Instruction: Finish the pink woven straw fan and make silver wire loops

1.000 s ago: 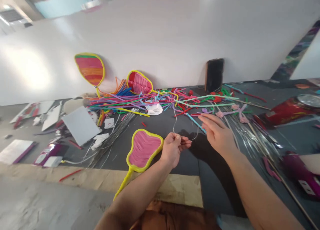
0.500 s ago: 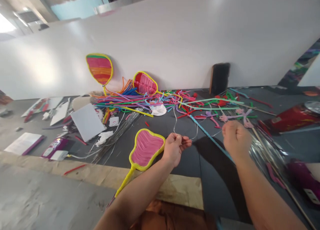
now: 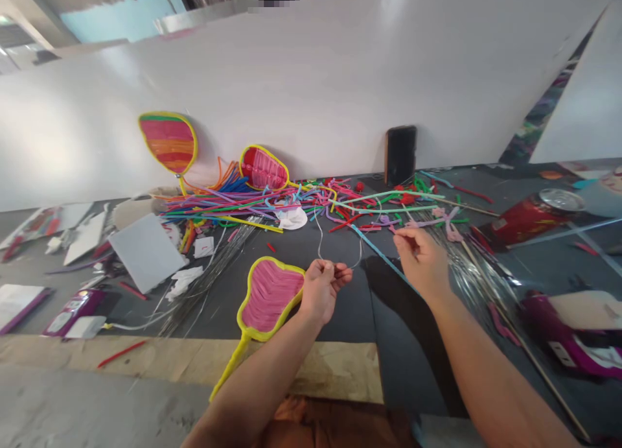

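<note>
My left hand (image 3: 324, 289) pinches a thin, pale string (image 3: 319, 235), which loops up on both sides of the fingers toward the pile of pipe cleaners. To the right, my right hand (image 3: 424, 263) is raised with thumb and fingertips pressed together; whatever they may hold is too fine to make out. A pink fan-shaped piece (image 3: 272, 295) with a yellow fuzzy rim and handle lies beside my left wrist, its edge partly covered by my forearm. Beyond both hands spreads a tangle of coloured pipe cleaners (image 3: 218, 205). One light blue pipe cleaner (image 3: 381, 250) runs diagonally between my hands.
Two more yellow-rimmed fans, one orange-red (image 3: 169, 143) and one pink (image 3: 265, 168), lean against the white board (image 3: 311, 78). A dark phone (image 3: 401, 155) stands there too. At right are a red can (image 3: 539, 218), wire stems and a purple device (image 3: 558, 331); left, a white card (image 3: 147, 252).
The view has turned to the right, so the table appears farther left. My right hand has come slightly nearer my left, its fingers now in a visible pinch. My left hand keeps the string.
</note>
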